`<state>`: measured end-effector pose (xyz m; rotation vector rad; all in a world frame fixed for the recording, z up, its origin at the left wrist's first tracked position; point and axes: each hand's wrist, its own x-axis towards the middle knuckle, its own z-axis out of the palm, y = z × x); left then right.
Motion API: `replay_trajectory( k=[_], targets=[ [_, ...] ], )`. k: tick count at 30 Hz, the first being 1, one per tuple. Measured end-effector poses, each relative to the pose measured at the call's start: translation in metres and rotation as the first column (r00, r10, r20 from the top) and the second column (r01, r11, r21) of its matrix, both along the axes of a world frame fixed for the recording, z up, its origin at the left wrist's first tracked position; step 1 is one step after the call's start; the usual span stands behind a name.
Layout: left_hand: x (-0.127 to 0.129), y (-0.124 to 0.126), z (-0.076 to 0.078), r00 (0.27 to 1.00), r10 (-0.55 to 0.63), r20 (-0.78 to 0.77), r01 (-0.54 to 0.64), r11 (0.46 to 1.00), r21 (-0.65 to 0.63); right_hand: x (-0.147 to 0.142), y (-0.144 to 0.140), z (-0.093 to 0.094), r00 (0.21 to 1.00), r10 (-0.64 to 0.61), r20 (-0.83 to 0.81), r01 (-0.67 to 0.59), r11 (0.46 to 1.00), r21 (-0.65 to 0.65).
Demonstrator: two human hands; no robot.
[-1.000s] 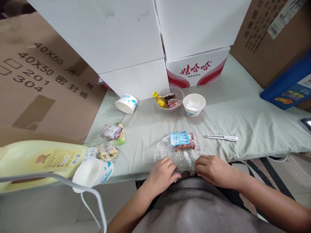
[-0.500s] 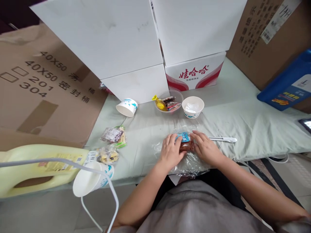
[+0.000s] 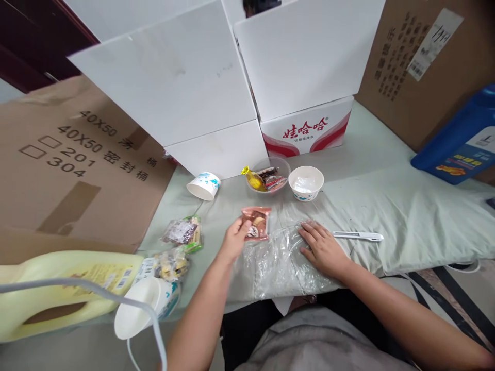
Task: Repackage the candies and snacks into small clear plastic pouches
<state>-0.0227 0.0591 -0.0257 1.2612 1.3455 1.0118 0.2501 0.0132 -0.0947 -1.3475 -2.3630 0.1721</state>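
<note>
My left hand [image 3: 236, 238] grips a small brown snack packet [image 3: 258, 223] by its left edge, just above the green cloth. To its right, a crumpled sheet of clear plastic wrap [image 3: 280, 268] is spread over the cloth. My right hand [image 3: 322, 249] lies flat on the wrap, its fingers stretched out and holding nothing. Beyond those fingers a white utility knife [image 3: 358, 236] rests on the cloth, with its left end close to my hand.
A clear bowl of wrapped snacks [image 3: 267, 178] and a paper bowl [image 3: 306, 183] stand ahead. Leftward are a tipped paper bowl [image 3: 204, 186], snack packets [image 3: 181, 231], a yellow jug [image 3: 65, 293] and a grey cable [image 3: 77, 282]. White boxes [image 3: 174, 93] form the back; a blue bottle [image 3: 456, 139] is right.
My left hand has moved left, carrying the brown packet off the plastic wrap. My right hand has let go of the packet and now rests flat. The view has tilted slightly upward.
</note>
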Motion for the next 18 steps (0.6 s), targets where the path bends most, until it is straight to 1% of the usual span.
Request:
replay_trajectory(
  k=[1,2,3,4,5,6,7,8,9,10,11,12,13,14,15,16,18],
  targets=[
    [-0.006,0.008,0.008,0.998,0.051,0.022,-0.052,0.998,0.040,0.000,0.000,0.001,1.000,-0.001,0.002,0.001,1.000,0.001],
    [-0.011,0.018,0.017,0.995,0.098,0.003,-0.098,0.989,0.113,-0.001,0.000,0.001,1.000,-0.004,0.003,0.004,1.000,0.002],
    [-0.013,0.029,0.029,0.988,0.147,-0.045,-0.134,0.967,0.215,-0.001,0.000,0.001,1.000,-0.008,0.004,0.008,1.000,0.001],
    [-0.014,0.041,0.042,0.976,0.182,-0.118,-0.134,0.933,0.335,-0.001,0.000,0.002,1.000,-0.012,0.007,0.012,1.000,0.000],
    [-0.013,0.055,0.055,0.946,0.243,-0.216,-0.116,0.873,0.473,-0.001,0.000,0.002,1.000,-0.013,0.010,0.013,1.000,-0.002],
    [-0.010,0.070,0.068,0.896,0.307,-0.321,-0.062,0.802,0.594,-0.001,0.000,0.002,1.000,-0.014,0.013,0.014,1.000,-0.003],
    [-0.005,0.086,0.080,0.839,0.365,-0.403,0.009,0.732,0.682,-0.001,-0.001,0.002,1.000,-0.014,0.015,0.014,1.000,-0.005],
    [0.001,0.102,0.089,0.786,0.399,-0.472,0.085,0.687,0.721,-0.001,-0.001,0.002,1.000,-0.013,0.015,0.013,1.000,-0.006],
    [0.008,0.118,0.095,0.736,0.410,-0.539,0.153,0.674,0.722,-0.001,-0.001,0.002,1.000,-0.012,0.014,0.012,1.000,-0.007],
    [0.017,0.134,0.099,0.684,0.393,-0.615,0.219,0.693,0.686,-0.002,-0.001,0.001,1.000,-0.012,0.010,0.012,1.000,-0.007],
    [0.026,0.149,0.100,0.625,0.352,-0.697,0.279,0.733,0.621,-0.002,-0.001,0.001,1.000,-0.013,0.004,0.013,1.000,-0.007],
    [0.035,0.162,0.097,0.545,0.266,-0.795,0.350,0.789,0.505,-0.002,-0.001,0.000,1.000,-0.014,-0.002,0.014,1.000,-0.006],
    [0.043,0.173,0.093,0.450,0.165,-0.878,0.404,0.839,0.365,-0.002,-0.001,0.000,1.000,-0.015,-0.010,0.015,1.000,-0.006],
    [0.051,0.183,0.087,0.363,0.074,-0.929,0.430,0.871,0.238,-0.002,-0.001,0.000,1.000,-0.017,-0.017,0.017,1.000,-0.007],
    [0.058,0.191,0.080,0.309,0.013,-0.951,0.437,0.886,0.155,-0.002,-0.001,0.000,1.000,-0.020,-0.024,0.020,1.000,-0.008],
    [0.064,0.197,0.074,0.273,-0.023,-0.962,0.432,0.896,0.101,-0.003,-0.001,0.000,0.999,-0.022,-0.030,0.022,1.000,-0.009],
    [0.071,0.206,0.064,0.253,-0.035,-0.967,0.410,0.909,0.074,-0.003,-0.001,0.000,0.999,-0.026,-0.039,0.026,1.000,-0.015]
  ],
)
